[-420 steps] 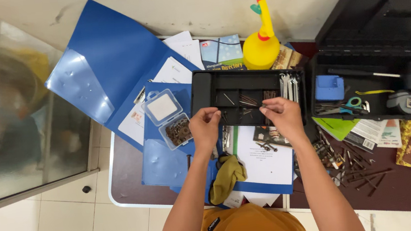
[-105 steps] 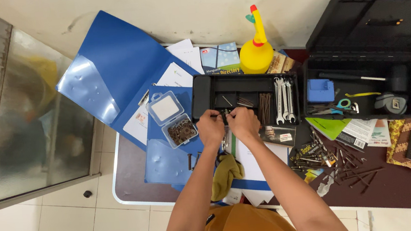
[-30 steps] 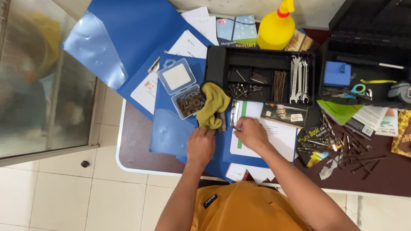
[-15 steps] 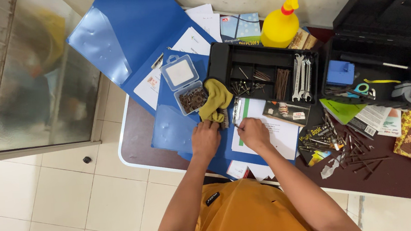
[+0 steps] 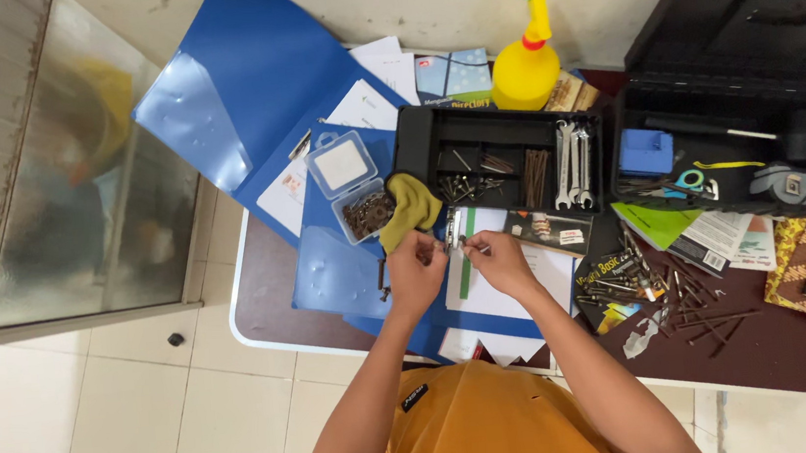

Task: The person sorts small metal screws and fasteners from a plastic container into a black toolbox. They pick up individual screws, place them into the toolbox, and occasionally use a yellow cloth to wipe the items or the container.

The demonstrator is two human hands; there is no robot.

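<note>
- Having lifted off the papers since half a second ago: left hand (image 5: 414, 273) and right hand (image 5: 497, 259).
- Pinching one small metal piece (image 5: 455, 240), fingers closed, just near of the black tray (image 5: 415, 146).
- Lying between: yellow cloth (image 5: 408, 207).

Just beyond the left hand (image 5: 414, 273) and right hand (image 5: 496, 261): divided tray (image 5: 500, 155), spanners (image 5: 572, 163) in its right compartment. Cloth (image 5: 408, 208) just beyond the left hand, small screw box (image 5: 354, 186) to its left on the open folder (image 5: 244, 114). Well right of the right hand: open toolbox (image 5: 737, 115); loose nails (image 5: 680, 293) before it.
</note>
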